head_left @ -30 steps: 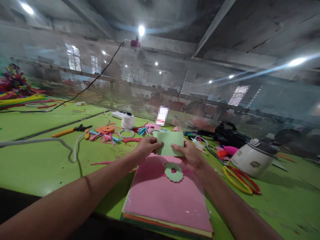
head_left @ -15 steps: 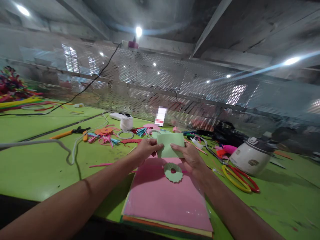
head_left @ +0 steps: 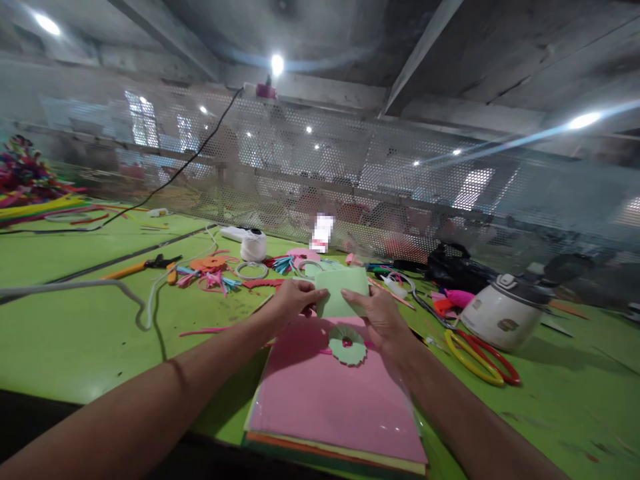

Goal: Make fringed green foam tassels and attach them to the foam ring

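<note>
"Hands, quick?"

"My left hand (head_left: 295,297) pinches the pale green sheet (head_left: 341,291) by its left edge, thumb in front. My right hand (head_left: 384,313) grips the right side, thumb across the face. Fingers behind: mostly hidden."

"Where's the sheet?"

"Between my hands, raised above the far end of the pink sheet (head_left: 335,407), which tops a stack of coloured sheets by the near table edge."

"What could go wrong?"

"Creasing, mainly. It looks thin, so if my thumbs press hard or my hands push together, it would likely buckle. Pulling unevenly could skew or tear it. Can't tell whether it's one layer or folded."

"Below it?"

"The scalloped green rosette (head_left: 348,346), lying on the pink sheet just on my side of the held one. If my right wrist drops, it could flatten that notched rim or nudge the piece aside. Pink strips show at its sides; can't tell if they're attached."

"The stack?"

"Its top looks glossy, so a forearm brushing it might make it slide. Scissors with yellow and red handles (head_left: 477,360) lie beyond my right forearm; an elbow swung out could knock them."
</note>
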Available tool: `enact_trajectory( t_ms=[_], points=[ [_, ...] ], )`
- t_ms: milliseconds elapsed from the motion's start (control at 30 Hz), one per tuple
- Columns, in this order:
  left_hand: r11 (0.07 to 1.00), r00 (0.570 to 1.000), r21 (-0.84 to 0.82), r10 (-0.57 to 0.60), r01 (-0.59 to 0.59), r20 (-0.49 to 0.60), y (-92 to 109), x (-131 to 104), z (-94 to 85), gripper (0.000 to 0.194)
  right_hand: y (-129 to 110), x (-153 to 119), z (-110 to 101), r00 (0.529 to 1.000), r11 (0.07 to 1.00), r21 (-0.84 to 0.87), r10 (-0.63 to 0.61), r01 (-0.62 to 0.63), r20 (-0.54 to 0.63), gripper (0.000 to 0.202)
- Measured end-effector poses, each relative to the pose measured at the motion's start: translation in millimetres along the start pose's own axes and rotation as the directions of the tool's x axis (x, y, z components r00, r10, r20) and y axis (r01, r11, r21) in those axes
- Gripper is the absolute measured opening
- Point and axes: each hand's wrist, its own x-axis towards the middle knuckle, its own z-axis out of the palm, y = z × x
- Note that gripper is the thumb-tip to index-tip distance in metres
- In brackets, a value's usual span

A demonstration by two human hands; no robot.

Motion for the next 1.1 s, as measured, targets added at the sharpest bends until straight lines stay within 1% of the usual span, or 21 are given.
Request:
enact_trajectory(
  t_ms=[200, 400, 667, 967, 1100],
  points=[
    [0.999, 0.999, -0.043, -0.030, 0.029, -0.012, 1.0, -0.6, 2.2, 0.039, 5.4, 1.0, -1.2, 0.999, 0.998, -0.052, -0.031, 0.030, -0.035, 0.032],
    [0.995, 0.999, -0.088, -0.041, 0.039, -0.018, 3.1, -1.5, 4.3, 0.039, 8.4, 2.0, -2.2, 0.997, 0.996, -0.069, -0.054, 0.051, -0.046, 0.030],
    [0.996, 0.999, -0.083, -0.042, 0.040, -0.028, -1.6, 0.0, 3.8, 0.038, 9.3, 4.0, -3.2, 0.997, 0.996, -0.078, -0.047, 0.042, -0.069, 0.031],
    [0.998, 0.999, -0.055, -0.031, 0.029, -0.043, -6.4, 3.2, 3.3, 0.038, 8.8, 2.5, -1.8, 0.998, 0.997, -0.071, -0.043, 0.039, -0.054, 0.031],
    [0.997, 0.999, -0.078, -0.025, 0.023, -0.020, -9.7, 5.1, 2.3, 0.039, 9.7, 3.6, -2.8, 0.999, 0.998, -0.055, -0.027, 0.025, -0.036, 0.030]
  ],
)
